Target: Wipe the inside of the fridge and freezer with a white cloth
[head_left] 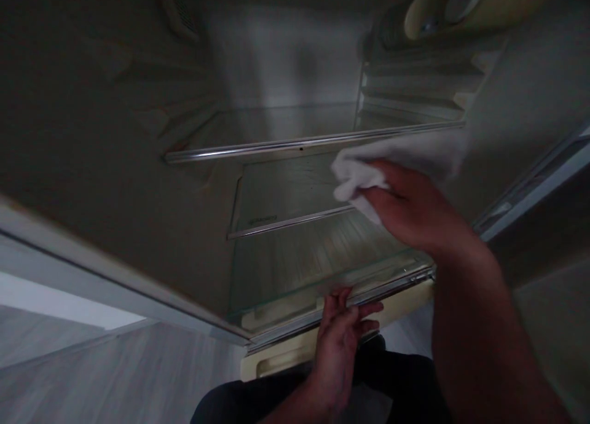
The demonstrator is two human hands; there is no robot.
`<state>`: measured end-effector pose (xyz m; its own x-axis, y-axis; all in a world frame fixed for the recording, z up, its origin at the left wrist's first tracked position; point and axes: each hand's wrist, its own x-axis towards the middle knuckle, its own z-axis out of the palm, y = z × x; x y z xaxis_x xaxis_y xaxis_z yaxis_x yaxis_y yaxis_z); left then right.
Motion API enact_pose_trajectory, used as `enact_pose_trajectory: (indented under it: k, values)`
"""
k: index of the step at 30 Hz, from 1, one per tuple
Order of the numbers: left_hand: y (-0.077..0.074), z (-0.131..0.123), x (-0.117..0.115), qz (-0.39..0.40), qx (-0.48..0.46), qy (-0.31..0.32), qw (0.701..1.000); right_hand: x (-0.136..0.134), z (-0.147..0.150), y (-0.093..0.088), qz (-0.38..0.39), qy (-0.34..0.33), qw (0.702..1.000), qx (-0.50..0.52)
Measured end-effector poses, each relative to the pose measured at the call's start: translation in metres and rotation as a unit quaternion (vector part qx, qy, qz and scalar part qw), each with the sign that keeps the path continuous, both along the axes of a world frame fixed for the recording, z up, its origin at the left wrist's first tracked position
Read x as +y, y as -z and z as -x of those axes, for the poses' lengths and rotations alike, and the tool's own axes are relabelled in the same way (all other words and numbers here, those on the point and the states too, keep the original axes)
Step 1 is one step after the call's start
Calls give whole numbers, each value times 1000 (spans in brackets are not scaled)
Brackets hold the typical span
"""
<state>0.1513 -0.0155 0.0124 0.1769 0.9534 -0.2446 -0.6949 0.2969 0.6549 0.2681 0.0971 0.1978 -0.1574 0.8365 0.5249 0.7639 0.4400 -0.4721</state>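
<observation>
Grey plank-pattern floor (115, 375) below open refrigerator; beige plastic interior wall (101, 123), chrome-trimmed glass upper shelf (276, 129). Right hand (405, 209) closed on folded white cloth (396, 157), over lower glass shelf (313, 264). Left hand (338, 344) half-open, fingers (341, 301) on that shelf's metal front edge (341, 304).

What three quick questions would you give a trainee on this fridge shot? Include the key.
1. Which hand holds the white cloth?
2. True or false: the left hand touches the front edge of the lowest glass shelf.
3. How many metal-trimmed glass shelves show inside the refrigerator? A) one B) two C) three

Key: 1. The right hand. 2. True. 3. C.
</observation>
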Motion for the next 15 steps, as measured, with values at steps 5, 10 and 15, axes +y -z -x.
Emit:
enact_pose_trajectory:
  k: [5, 10, 15]
  values:
    - [26, -5, -34, -11, -15, 39, 999, 69, 75, -34, 244, -179, 887, -349]
    - [45, 2, -40, -77, 10, 77, 994, 56, 110, -21, 301, -250, 831, -396]
    - [115, 55, -81, -150, 154, 193, 957, 59, 115, 50, 336, -329, 753, -461]
